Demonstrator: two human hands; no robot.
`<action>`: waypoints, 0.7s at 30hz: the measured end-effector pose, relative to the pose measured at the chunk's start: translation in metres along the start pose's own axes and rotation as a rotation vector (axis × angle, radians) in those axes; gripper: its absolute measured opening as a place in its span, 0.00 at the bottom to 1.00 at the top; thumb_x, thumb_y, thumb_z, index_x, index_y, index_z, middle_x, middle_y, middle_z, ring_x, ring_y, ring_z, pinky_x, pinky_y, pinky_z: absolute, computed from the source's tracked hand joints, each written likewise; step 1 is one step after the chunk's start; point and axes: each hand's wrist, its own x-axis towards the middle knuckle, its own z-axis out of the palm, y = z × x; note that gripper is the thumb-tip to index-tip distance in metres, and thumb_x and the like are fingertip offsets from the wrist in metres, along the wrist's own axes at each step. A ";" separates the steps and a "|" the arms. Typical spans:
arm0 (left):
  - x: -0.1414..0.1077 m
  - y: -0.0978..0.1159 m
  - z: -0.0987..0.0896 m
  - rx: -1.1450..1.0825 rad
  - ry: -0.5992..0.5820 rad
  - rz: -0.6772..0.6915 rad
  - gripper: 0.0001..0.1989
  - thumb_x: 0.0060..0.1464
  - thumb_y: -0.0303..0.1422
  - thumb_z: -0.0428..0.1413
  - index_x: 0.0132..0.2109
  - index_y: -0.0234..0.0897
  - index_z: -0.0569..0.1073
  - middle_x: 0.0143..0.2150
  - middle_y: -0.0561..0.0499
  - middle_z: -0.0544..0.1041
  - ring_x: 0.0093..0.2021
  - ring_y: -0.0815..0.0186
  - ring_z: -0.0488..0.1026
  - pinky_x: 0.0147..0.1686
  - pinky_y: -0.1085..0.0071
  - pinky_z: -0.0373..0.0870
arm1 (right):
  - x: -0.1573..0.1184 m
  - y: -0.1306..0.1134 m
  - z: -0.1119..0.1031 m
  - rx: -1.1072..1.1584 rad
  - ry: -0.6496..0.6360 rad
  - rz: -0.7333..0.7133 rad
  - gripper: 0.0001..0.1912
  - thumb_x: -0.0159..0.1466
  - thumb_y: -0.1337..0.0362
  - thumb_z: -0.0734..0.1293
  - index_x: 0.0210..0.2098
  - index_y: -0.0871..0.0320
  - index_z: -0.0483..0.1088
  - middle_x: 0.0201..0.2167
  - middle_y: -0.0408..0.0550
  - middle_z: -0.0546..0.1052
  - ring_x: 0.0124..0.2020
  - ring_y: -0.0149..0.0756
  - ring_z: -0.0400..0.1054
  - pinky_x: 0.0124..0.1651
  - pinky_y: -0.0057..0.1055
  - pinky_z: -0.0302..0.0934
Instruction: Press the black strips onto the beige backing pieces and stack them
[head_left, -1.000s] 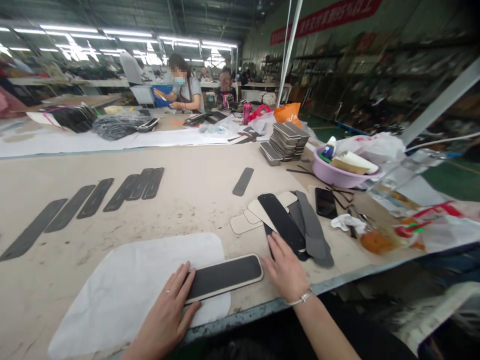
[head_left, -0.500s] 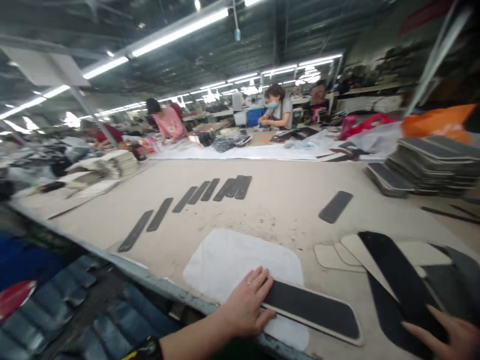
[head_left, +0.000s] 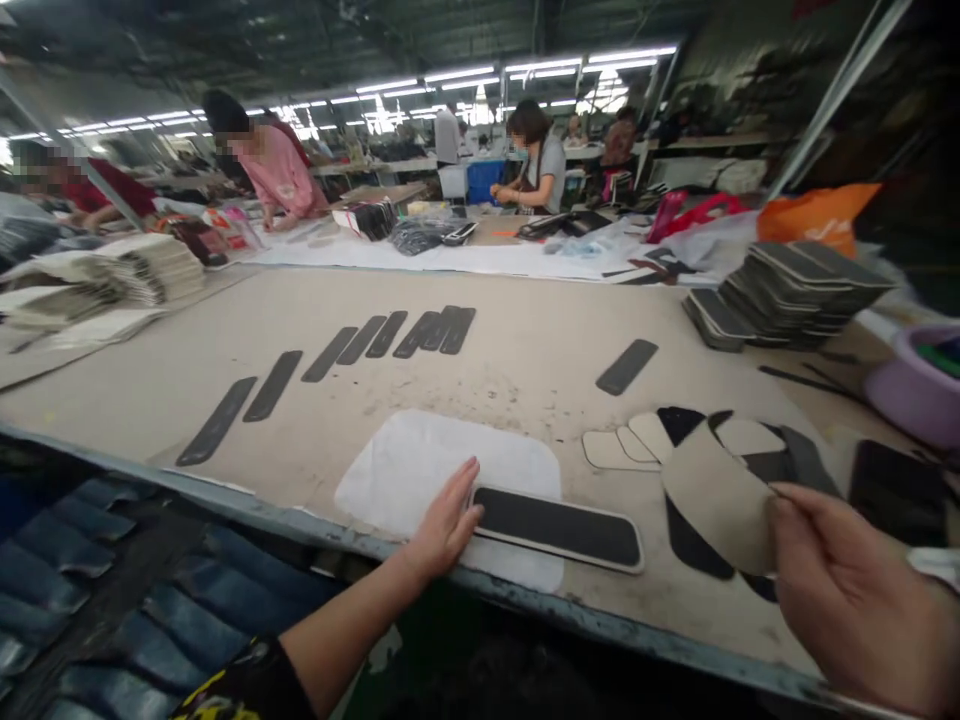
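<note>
My left hand lies with fingers stretched out at the left end of a long black panel with a pale rim and rounded corners. Under that panel is a white sheet, partly covered by the hand. On the right, my right hand pinches the near end of a bent, rounded piece, its beige face showing. This piece is lifted over a loose pile of black and beige rounded pieces, hiding part of them.
Several dark strips lie across the table, with one farther right. A tall stack of panels stands at right, near a purple tub. Pale stacks are at left. Co-workers work beyond.
My right hand has taken hold of a piece from the pile and raised it, beige face now showing. My left hand stays at the panel's end. The view has shifted.
</note>
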 end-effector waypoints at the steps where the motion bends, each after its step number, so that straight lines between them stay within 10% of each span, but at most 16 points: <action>1: 0.000 -0.002 0.000 -0.109 0.060 -0.036 0.25 0.61 0.37 0.42 0.64 0.39 0.50 0.66 0.44 0.50 0.64 0.56 0.48 0.61 0.55 0.51 | -0.004 -0.010 0.003 0.017 -0.010 0.032 0.19 0.60 0.48 0.56 0.44 0.48 0.67 0.39 0.47 0.74 0.39 0.46 0.68 0.41 0.40 0.62; 5: 0.001 -0.003 -0.002 -0.370 0.205 -0.122 0.25 0.62 0.39 0.39 0.64 0.40 0.48 0.66 0.44 0.47 0.64 0.55 0.50 0.58 0.55 0.57 | -0.016 -0.024 0.037 0.234 -0.298 0.019 0.20 0.58 0.48 0.58 0.40 0.54 0.70 0.38 0.45 0.76 0.39 0.39 0.69 0.39 0.30 0.64; 9: 0.002 0.001 -0.005 -0.117 0.064 -0.024 0.26 0.60 0.40 0.43 0.64 0.40 0.51 0.66 0.44 0.50 0.64 0.55 0.48 0.61 0.55 0.51 | -0.020 0.013 0.081 0.192 -0.489 0.001 0.20 0.58 0.49 0.58 0.40 0.53 0.72 0.41 0.43 0.76 0.43 0.39 0.69 0.47 0.32 0.63; 15: 0.008 0.013 -0.004 0.293 -0.256 0.150 0.38 0.49 0.48 0.54 0.63 0.36 0.53 0.66 0.39 0.49 0.64 0.52 0.47 0.62 0.54 0.47 | -0.018 0.050 0.108 -0.023 -0.400 -0.225 0.18 0.60 0.51 0.57 0.38 0.52 0.74 0.38 0.44 0.76 0.40 0.37 0.70 0.44 0.31 0.64; 21: 0.011 0.020 -0.002 0.427 -0.305 0.138 0.45 0.42 0.54 0.57 0.62 0.33 0.55 0.63 0.34 0.54 0.64 0.47 0.47 0.60 0.50 0.46 | -0.024 0.056 0.117 0.021 -0.313 -0.323 0.19 0.60 0.49 0.56 0.37 0.51 0.73 0.38 0.46 0.74 0.40 0.39 0.68 0.43 0.35 0.63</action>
